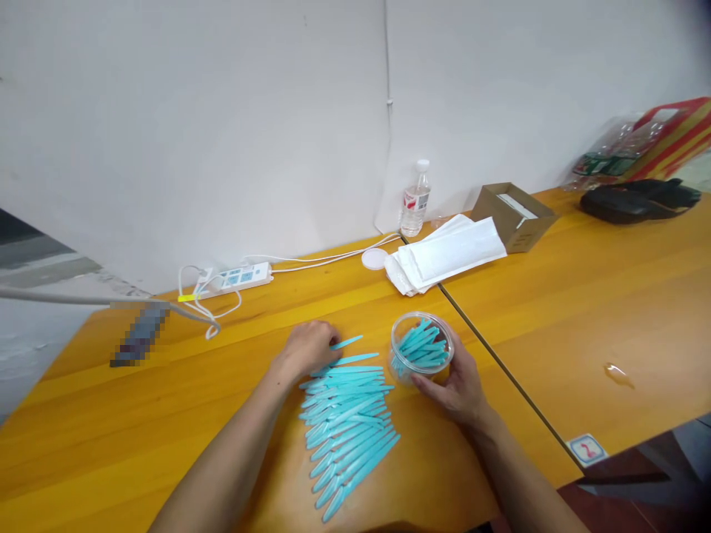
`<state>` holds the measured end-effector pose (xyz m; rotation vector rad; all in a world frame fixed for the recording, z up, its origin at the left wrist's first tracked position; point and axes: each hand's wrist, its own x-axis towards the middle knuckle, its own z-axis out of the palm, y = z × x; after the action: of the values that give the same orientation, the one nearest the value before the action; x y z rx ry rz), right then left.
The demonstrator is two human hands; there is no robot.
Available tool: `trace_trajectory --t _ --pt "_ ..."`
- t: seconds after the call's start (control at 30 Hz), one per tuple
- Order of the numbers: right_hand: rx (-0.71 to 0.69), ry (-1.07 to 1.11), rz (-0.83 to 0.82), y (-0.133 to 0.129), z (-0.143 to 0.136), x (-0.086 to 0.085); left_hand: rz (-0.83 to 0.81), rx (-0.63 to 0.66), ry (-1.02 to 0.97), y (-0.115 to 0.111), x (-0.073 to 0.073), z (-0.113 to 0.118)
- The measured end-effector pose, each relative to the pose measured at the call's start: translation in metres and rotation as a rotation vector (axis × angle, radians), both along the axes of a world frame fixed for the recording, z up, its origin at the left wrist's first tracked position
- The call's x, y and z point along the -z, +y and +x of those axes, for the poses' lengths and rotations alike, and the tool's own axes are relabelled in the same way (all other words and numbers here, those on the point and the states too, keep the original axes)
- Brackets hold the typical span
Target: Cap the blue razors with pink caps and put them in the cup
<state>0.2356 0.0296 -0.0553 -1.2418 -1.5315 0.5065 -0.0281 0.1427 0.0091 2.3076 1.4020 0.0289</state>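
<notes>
My right hand point(458, 389) is wrapped around the side of a clear round plastic tub point(401, 369), tilted slightly on the table. Inside it stands a bundle of turquoise eyebrow razors point(425, 344). To its left, many more turquoise eyebrow razors point(349, 414) lie fanned in an overlapping column, thin ends pointing right. At the top of that column my left hand point(311, 346) has its fingers curled down on the end of a single eyebrow razor point(349, 342). Its fingertips are partly hidden behind the hand.
A round clear lid point(375, 258), white padded envelopes point(449, 255), a water bottle point(415, 200) and an open cardboard box point(516, 215) stand toward the wall. A power strip point(238, 277) with cables and a blurred phone-like object point(140, 337) lie left. A seam point(500, 374) splits the tables.
</notes>
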Motion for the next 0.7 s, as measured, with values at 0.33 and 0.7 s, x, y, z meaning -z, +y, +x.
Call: trace_trajectory --t 0.33,0.7 --pt "0.000 0.004 0.016 0.002 -0.001 -0.001 0.045 -0.009 -0.477 -0.011 -0.044 0.013" --pt "-0.033 0.027 0.012 0.001 -0.001 -0.003 -0.001 0.030 -0.929 -0.036 -0.067 0.070"
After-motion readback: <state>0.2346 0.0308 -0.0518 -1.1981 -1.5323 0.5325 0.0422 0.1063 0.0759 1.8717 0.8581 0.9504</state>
